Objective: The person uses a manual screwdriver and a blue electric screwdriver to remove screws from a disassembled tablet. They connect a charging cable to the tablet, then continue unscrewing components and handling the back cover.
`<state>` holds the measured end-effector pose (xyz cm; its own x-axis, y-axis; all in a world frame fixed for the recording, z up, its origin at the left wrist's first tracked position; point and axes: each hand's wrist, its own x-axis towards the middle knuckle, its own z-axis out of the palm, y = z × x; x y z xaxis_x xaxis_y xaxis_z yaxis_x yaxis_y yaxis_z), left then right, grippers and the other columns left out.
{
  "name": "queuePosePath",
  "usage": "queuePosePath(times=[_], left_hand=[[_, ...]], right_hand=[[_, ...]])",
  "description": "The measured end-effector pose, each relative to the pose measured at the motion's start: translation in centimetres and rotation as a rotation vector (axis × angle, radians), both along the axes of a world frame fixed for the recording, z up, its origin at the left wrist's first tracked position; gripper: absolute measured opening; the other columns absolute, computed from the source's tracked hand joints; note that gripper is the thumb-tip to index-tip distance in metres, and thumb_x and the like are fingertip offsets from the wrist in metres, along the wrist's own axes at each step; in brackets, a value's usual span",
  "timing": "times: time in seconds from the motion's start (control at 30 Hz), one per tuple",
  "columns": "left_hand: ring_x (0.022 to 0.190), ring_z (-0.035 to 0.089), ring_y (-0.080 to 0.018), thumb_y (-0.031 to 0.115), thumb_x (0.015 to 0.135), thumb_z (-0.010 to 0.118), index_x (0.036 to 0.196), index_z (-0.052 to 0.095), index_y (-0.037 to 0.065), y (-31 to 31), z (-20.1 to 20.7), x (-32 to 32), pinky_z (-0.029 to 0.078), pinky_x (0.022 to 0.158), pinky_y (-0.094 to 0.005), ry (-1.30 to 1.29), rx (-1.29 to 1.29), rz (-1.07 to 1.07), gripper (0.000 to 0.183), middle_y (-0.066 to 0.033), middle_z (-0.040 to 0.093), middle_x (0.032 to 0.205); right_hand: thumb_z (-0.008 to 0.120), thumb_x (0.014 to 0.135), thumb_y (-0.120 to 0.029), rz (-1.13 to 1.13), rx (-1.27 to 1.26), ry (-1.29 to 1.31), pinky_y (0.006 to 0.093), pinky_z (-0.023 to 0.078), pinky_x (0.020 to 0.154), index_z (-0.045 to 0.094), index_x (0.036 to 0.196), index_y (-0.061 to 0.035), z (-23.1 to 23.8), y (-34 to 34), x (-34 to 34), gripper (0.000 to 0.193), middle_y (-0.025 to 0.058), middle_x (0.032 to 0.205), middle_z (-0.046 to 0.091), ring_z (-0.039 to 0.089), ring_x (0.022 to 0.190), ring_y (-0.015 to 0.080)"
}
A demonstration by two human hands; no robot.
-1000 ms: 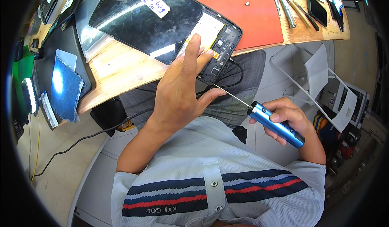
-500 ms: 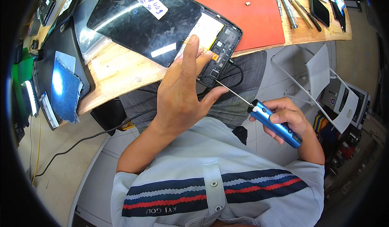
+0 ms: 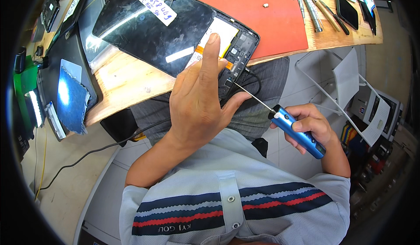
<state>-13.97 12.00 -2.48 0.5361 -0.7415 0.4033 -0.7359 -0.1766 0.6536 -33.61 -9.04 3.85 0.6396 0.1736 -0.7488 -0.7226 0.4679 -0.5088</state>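
Note:
A large black glossy tablet [image 3: 131, 26] lies across the table's near edge, with a white handwritten label [image 3: 156, 6] on its surface. Its right end is uncovered, showing a white battery [image 3: 223, 30], orange ribbon cables and dark inner parts. Over the near side of that end is my left hand [image 3: 197, 98], index finger stretched out and thumb spread; whether its hidden fingers touch the tablet I cannot tell. My right hand [image 3: 314, 124] grips a blue pen-shaped electric screwdriver [image 3: 294, 129]. The thin shaft passes by my left thumb, its tip at the tablet's near right corner.
A black cable [image 3: 259, 81] runs beside the tablet's right end. An orange-red mat [image 3: 280, 26] covers the table behind. Tweezers-like tools and a black phone [image 3: 347, 12] lie far right. At left sit a blue rough-edged piece [image 3: 70, 100] and dark devices. A white folding chair [image 3: 345, 81] stands right.
The tablet and the view have shifted slightly against each other. The screwdriver tip sits a little higher and further left on the tablet's corner. My left thumb has moved slightly right.

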Motion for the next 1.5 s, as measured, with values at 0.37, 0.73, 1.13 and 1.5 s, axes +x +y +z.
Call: queuePosePath(times=[0.37, 0.73, 1.13, 1.5], left_hand=[[0.082, 0.063, -0.0218, 0.03, 0.066, 0.094, 0.155, 0.042, -0.01, -1.4, 0.5, 0.2, 0.046, 0.07, -0.0336, -0.045, -0.026, 0.043, 0.111, -0.0106, 0.07, 0.101], [0.077, 0.057, -0.0188, 0.034, 0.068, 0.092, 0.149, 0.048, -0.013, -2.0, 0.4, 0.3, 0.04, 0.065, -0.0324, -0.123, 0.017, 0.069, 0.103, -0.01, 0.07, 0.112], [0.078, 0.057, -0.0223, 0.037, 0.083, 0.083, 0.145, 0.056, -0.008, -2.4, 0.3, 0.1, 0.041, 0.067, -0.0352, -0.205, 0.1, 0.096, 0.081, -0.0066, 0.062, 0.089], [0.125, 0.059, -0.0428, 0.026, 0.081, 0.084, 0.123, 0.073, 0.002, 0.3, 1.4, -1.4, 0.052, 0.103, -0.0486, -0.111, 0.173, -0.057, 0.05, -0.0232, 0.064, 0.131]], right_hand=[[0.063, 0.093, -0.026, -0.022, 0.011, -0.016, 0.0242, 0.049, 0.042, 0.065, 0.129, 0.0111, -0.7, -0.7, -0.2, 0.051, 0.0098, 0.069, 0.065, 0.062, 0.047, 0.0136], [0.064, 0.094, -0.026, -0.035, 0.007, -0.03, 0.0243, 0.05, 0.042, 0.064, 0.129, 0.0123, -1.0, -1.4, 0.0, 0.052, 0.01, 0.069, 0.065, 0.062, 0.048, 0.0135], [0.067, 0.09, -0.026, -0.108, -0.011, -0.007, 0.026, 0.05, 0.042, 0.064, 0.125, 0.0137, -0.9, -1.8, -0.4, 0.054, 0.013, 0.068, 0.065, 0.061, 0.047, 0.0156], [0.069, 0.091, -0.026, -0.054, 0.046, -0.023, 0.0256, 0.051, 0.043, 0.063, 0.126, 0.0134, -1.1, -2.6, -0.4, 0.053, 0.0117, 0.071, 0.065, 0.063, 0.051, 0.0151]])
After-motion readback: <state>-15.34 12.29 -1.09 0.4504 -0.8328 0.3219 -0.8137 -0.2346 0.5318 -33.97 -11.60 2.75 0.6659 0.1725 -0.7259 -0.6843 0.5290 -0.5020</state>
